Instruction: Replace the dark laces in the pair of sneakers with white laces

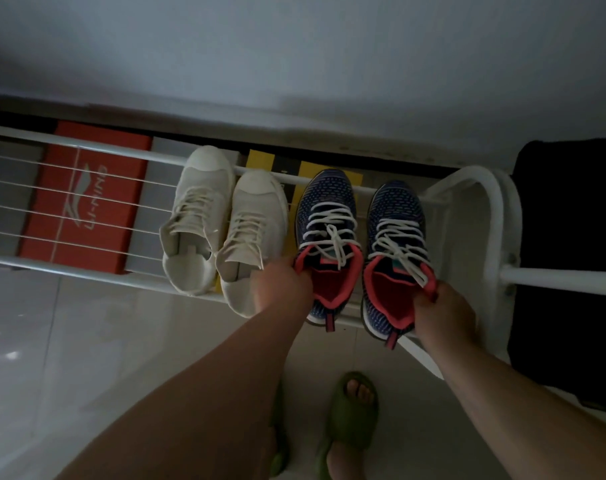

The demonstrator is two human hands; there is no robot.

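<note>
The left hand point(282, 289) is clamped on the collar of the left blue sneaker point(325, 244), fingers hooked inside the red lining. The right hand point(445, 313) pinches the collar of the right blue sneaker point(398, 258) the same way, at its outer rim. Both sneakers sit side by side on the top tier of a white wire shoe rack point(86, 261), heels toward the person and hanging past the front rail. Each already carries white laces point(332, 230), tied loosely, so the task looks done or nearly so.

The risks come from the grip and the perch. Each sneaker is held by one soft edge only, so it could tip toe-down as it is moved or slip free. The heels overhang the rail, and a nudge could send one to the floor. The loose lace ends near the fingers could get caught and pull a bow undone. The left forearm lies just beside a pair of cream sneakers point(225, 230); a sideways move could knock the nearer one, which also overhangs the rail.

The rack's top is thin wires between tubes, a poor footing for anything narrow. Below it show an orange shoebox point(83, 195) and a yellow box point(260, 164). The floor point(52, 341) is pale glossy tile, and the person stands on it in green slippers point(353, 420). A pale wall lies behind, something dark stands at the right, and the room is dim.
</note>
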